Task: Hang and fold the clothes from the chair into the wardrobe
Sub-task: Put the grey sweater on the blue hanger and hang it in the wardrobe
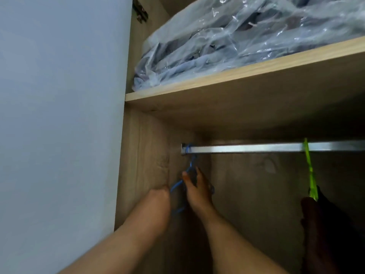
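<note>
The left hand [158, 196] ends in blur against the wooden wardrobe side panel [146, 155], its fingers hidden. The thin blue wire hanger [178, 186] is partly covered by the right hand [198, 191]. A dark garment [325, 234] on the bright green plastic hanger [311, 175] runs off the right edge, perhaps brown. The clear plastic bag's [237, 36] contents are indistinct.

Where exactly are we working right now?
Inside an open wardrobe, likely in a bedroom: a metal rail with a blue hanger and a green hanger, under a wooden shelf holding bagged clothes.
</note>
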